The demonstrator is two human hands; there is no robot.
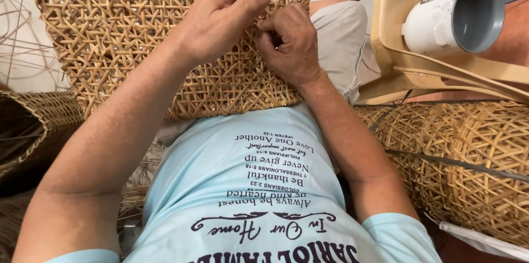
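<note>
A woven rattan panel with an open lattice pattern rests on my lap, tilted up in front of me. My left hand lies on its upper middle, thumb stretched out, fingers curled over the weave. My right hand is just beside it, fingers pinched tight on a strand of the weave at the panel's right part. The two hands nearly touch. The exact strand held is hidden by the fingers.
A finished woven basket lies on its side at the right. Another basket sits at the left edge. A tan plastic chair with a white mug stands at the upper right. Loose rattan strips lie on the tiled floor.
</note>
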